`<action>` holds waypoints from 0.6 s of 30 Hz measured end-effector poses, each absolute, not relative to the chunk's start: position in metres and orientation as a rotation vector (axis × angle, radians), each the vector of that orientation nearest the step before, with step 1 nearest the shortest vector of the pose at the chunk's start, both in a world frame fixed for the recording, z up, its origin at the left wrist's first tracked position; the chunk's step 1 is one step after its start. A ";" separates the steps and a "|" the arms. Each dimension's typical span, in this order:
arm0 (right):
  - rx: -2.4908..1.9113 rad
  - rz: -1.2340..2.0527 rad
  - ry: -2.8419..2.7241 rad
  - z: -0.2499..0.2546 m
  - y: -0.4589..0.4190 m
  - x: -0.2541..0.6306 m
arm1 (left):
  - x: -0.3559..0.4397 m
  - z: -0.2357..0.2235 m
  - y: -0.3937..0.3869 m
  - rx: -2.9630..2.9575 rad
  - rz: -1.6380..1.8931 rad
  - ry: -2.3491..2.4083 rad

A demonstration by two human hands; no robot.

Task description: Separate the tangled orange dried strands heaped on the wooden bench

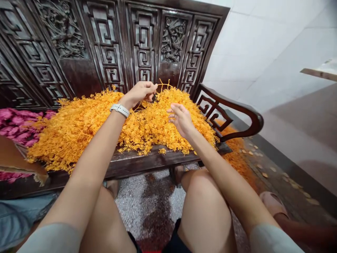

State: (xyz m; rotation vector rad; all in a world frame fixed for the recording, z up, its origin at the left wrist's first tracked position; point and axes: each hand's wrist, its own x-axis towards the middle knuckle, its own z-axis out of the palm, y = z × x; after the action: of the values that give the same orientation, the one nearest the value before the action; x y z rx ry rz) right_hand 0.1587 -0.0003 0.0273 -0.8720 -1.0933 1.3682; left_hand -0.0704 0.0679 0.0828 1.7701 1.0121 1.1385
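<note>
A long heap of orange-yellow artificial-looking flower sprays [86, 119] lies on the seat of a dark carved wooden bench [142, 161]. My left hand [142, 92], with a pale watch on the wrist, is raised over the back of the heap. Its thumb and fingers pinch a thin yellow branched stem [166, 84] that sticks out to the right, with few or no blossoms on its tips. Just above the right part of the heap hovers my right hand [181, 118], fingers loosely bent and apart, holding nothing I can see.
Pink flowers [19, 126] and a piece of cardboard [18, 154] are at the left. The bench's curved armrest [237, 126] bounds the right side. Beyond it, orange bits [234, 151] cover the floor. A person's foot [273, 203] is at lower right, and denim cloth [21, 221] at lower left.
</note>
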 end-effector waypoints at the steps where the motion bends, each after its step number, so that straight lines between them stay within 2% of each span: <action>1: -0.857 1.352 -1.108 0.029 -0.001 0.158 | -0.065 0.082 0.065 1.818 1.082 0.995; 6: -0.844 1.442 -1.281 0.023 -0.002 0.153 | -0.031 0.073 0.053 1.990 0.845 0.932; 9: -0.877 1.437 -1.346 0.016 0.003 0.153 | -0.016 0.067 0.049 2.057 0.839 0.937; 14: -0.863 1.367 -1.488 0.020 0.000 0.155 | -0.014 0.059 0.059 2.143 1.060 1.153; 16: -0.702 1.530 -1.770 0.029 -0.022 0.150 | -0.027 0.054 0.072 2.065 1.286 1.290; 18: -0.373 1.869 -2.189 0.041 -0.053 0.142 | -0.048 0.048 0.087 1.867 1.449 1.364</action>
State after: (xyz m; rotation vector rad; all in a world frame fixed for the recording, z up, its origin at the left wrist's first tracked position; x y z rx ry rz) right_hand 0.1416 -0.0526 0.0406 -0.3730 -2.1894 1.8688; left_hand -0.0484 0.0873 0.0483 1.8667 1.3640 1.4493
